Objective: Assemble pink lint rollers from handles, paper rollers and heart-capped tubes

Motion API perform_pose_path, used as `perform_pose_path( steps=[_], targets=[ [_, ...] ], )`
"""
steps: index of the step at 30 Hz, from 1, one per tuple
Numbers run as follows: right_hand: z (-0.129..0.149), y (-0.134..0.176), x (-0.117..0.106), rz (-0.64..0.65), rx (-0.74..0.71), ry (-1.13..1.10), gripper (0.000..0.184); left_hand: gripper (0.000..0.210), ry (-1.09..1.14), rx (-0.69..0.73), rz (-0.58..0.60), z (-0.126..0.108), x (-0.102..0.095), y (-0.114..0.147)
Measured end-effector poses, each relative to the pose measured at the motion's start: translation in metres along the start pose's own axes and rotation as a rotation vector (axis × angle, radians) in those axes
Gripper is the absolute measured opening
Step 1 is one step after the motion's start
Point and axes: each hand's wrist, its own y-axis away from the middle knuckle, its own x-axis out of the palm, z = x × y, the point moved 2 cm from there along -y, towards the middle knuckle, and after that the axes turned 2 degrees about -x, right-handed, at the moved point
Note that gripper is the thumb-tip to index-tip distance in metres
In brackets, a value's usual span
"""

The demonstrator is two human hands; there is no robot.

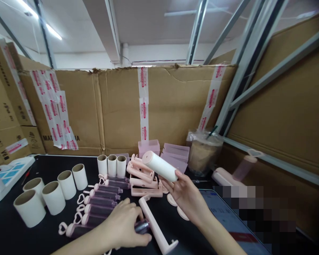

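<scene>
My right hand (pixel 187 194) grips a white roll (pixel 162 167) with a pale pink end, tilted above the table. My left hand (pixel 126 225) is closed around a dark, see-through purple tube (pixel 142 226) near the table's front. Beside that tube lies a long pink bracket (pixel 155 225) with a bent arm at each end. To the left of my left hand is a row of purple tubes (pixel 99 201) with pink heart-shaped loops. Behind the hands, several pink frames (pixel 146 186) are piled up. Round pink caps (pixel 172 200) lie partly hidden under my right wrist.
Several white paper rolls with cardboard cores (pixel 53 197) stand at the left, three more (pixel 112 165) farther back. Translucent pink boxes (pixel 175 156) and a lidded drink cup (pixel 205 154) stand by the cardboard wall (pixel 119 106). A screen (pixel 225 216) lies right; a power strip (pixel 14 177) left.
</scene>
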Motion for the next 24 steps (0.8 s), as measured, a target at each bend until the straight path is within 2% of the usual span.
perform_pose_path(
  steps=[3,6,9,12,14,20,24],
  targets=[
    [0.000,0.002,0.002,0.007,0.000,0.031,0.012,0.018,0.011,-0.014,-0.010,-0.001,0.005,-0.004],
    [0.000,0.003,0.001,0.007,0.013,0.003,0.012,0.017,0.148,-0.053,-0.025,-0.001,0.002,-0.004],
    [0.006,0.004,0.000,0.025,-0.029,0.034,0.019,0.022,0.532,-0.109,-0.042,-0.001,-0.002,-0.001],
    [0.016,0.007,0.000,0.004,-0.159,0.103,0.029,0.029,1.013,-0.106,-0.013,-0.003,-0.003,0.001],
    [0.019,0.009,0.001,-0.012,-0.221,0.130,0.029,0.036,1.181,-0.101,0.009,-0.004,0.000,0.001],
    [0.006,0.015,0.000,-0.007,-0.208,0.277,0.029,0.072,1.372,-0.133,0.022,-0.004,0.016,0.003],
    [-0.005,0.020,0.002,0.012,-0.180,0.417,0.036,0.081,1.448,-0.100,0.043,-0.007,0.019,0.004]
  ],
)
